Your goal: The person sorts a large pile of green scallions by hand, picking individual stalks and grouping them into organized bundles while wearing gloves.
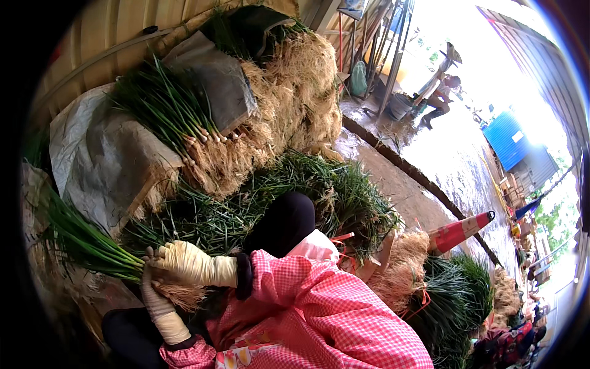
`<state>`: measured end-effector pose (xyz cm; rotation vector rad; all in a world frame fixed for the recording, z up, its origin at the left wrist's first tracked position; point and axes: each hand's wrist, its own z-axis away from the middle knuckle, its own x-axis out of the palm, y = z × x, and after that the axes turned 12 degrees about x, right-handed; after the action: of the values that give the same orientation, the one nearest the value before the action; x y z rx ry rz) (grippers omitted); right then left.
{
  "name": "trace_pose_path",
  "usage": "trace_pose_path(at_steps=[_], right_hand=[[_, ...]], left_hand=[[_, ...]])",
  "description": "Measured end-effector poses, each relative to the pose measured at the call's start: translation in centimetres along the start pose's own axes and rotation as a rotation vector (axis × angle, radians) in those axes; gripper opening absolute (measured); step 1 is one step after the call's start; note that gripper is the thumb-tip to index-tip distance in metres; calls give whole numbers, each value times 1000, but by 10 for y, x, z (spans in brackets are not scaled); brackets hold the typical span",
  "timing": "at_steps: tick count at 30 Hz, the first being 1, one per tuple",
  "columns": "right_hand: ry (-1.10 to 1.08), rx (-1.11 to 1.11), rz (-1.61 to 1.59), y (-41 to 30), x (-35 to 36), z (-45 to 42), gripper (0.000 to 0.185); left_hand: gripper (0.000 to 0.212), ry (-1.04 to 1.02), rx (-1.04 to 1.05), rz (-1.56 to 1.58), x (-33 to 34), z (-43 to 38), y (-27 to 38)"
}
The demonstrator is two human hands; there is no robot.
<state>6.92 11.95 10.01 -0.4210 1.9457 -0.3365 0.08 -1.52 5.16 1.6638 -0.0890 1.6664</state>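
Note:
A bunch of green onions (110, 251) lies across both hands at the lower left, its green leaves pointing up and left. My left hand (152, 283), in a stained pale glove, is closed around the stalks near their base. My right hand (182, 263), in a cream glove, grips the same bunch from the other side; its fingertips are partly hidden. Fibrous roots (182, 295) hang out below the hands. Beyond them, more green onions (170, 110) with white bulbs lie on a tall root-out stack (299, 92), partly covered by grey sheets (212, 78).
Loose green leaves (203, 226) pile around my dark-clad knee (286, 221). Tied bundles (442, 295) and a red-and-white traffic cone (461, 233) stand to the right. A narrow channel (415, 170) crosses the wet floor. Farther off, a person (438, 99) sits by a bucket (400, 106).

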Motion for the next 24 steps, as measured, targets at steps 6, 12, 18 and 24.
trace_pose_path(at_steps=[6,12,18,24], right_hand=[[-146,-122,-350,-14,6,-19,16],[-392,820,-1501,-15,-67,11,10],[-331,681,-358,92,-71,19,29],[-269,307,-307,-21,-33,-10,32]], left_hand=[[30,-1,-155,-126,0,9,29],[29,139,87,-495,16,12,40],[22,-89,337,-8,-12,8,38],[21,5,501,-155,22,15,43]])
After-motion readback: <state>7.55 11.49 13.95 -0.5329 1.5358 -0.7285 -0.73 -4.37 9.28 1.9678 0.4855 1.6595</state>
